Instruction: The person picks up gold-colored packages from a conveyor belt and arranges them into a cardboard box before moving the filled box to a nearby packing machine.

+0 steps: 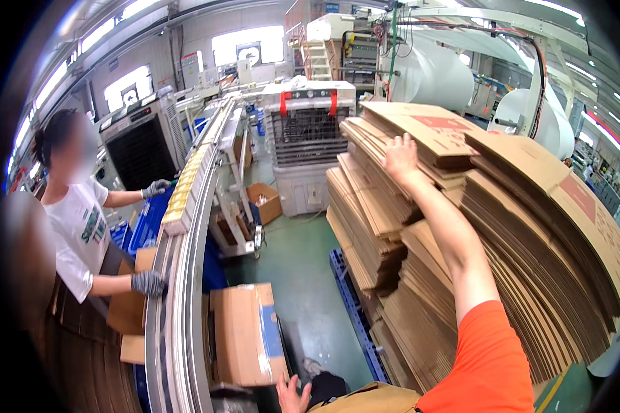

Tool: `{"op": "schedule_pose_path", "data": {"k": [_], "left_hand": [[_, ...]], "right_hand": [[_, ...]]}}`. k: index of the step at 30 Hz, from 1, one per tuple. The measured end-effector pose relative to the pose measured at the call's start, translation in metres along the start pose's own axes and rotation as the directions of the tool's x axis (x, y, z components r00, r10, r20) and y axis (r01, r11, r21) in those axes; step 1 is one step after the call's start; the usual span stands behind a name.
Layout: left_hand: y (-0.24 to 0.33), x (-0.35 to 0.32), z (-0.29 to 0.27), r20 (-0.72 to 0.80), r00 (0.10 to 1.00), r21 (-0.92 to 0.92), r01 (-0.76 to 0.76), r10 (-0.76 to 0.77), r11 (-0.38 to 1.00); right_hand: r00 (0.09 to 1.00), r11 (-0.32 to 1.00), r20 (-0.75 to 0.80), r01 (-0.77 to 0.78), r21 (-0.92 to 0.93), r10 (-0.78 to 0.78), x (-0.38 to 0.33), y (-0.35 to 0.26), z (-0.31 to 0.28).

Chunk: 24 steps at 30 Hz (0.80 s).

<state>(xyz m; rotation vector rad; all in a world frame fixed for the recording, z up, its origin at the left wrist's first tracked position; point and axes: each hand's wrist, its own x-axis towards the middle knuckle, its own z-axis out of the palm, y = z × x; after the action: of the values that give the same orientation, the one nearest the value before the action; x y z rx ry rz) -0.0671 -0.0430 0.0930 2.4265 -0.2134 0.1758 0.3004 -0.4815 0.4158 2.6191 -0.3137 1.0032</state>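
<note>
My right hand [401,160] reaches far forward to a tall stack of flattened cardboard boxes [420,127]. Its fingers are bent over the near left edge of the top ones, closed on a flattened box; the thumb is mostly hidden. Low in the middle, my left hand [293,396] holds nothing, its fingers apart. It is beside the near corner of a taped cardboard carton [244,334], which stands by the conveyor; whether they touch I cannot tell.
A long metal conveyor [191,289] carries a row of small yellow-and-white packs [186,184]. Across it, a person in grey gloves [148,283] works beside blue bins [148,220]. The stacks rest on a blue pallet [355,310]. An air cooler [308,131] and open carton [264,202] stand ahead.
</note>
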Motion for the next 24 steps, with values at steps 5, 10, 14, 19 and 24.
{"op": "schedule_pose_path", "data": {"k": [5, 10, 14, 19, 24], "left_hand": [[-0.05, 0.12, -0.003, 0.1, 0.993, -0.015, -0.054, 0.055, 0.998], [-0.033, 0.249, -0.033, 0.058, 0.979, -0.222, -0.177, 0.194, 0.959], [-0.032, 0.321, -0.041, 0.079, 0.878, -0.074, -0.467, 0.472, 0.881], [0.022, 0.393, -0.075, 0.063, 0.844, -0.15, -0.52, 0.533, 0.841], [0.073, 0.484, -0.151, -0.283, 0.765, 0.024, -0.597, 0.578, 0.802]], "right_hand": [[0.934, 0.907, 0.139, -0.271, -0.321, 0.328, 0.093, 0.028, 0.038], [0.912, 0.962, 0.361, -0.106, -0.251, 0.195, 0.089, 0.078, 0.093], [0.976, 0.966, 0.218, 0.069, -0.248, -0.013, 0.083, 0.058, 0.068], [0.936, 0.907, 0.145, 0.348, -0.238, -0.321, 0.07, 0.016, 0.002], [0.735, 0.68, 0.025, 0.638, -0.361, -0.677, 0.075, -0.072, -0.084]]}}
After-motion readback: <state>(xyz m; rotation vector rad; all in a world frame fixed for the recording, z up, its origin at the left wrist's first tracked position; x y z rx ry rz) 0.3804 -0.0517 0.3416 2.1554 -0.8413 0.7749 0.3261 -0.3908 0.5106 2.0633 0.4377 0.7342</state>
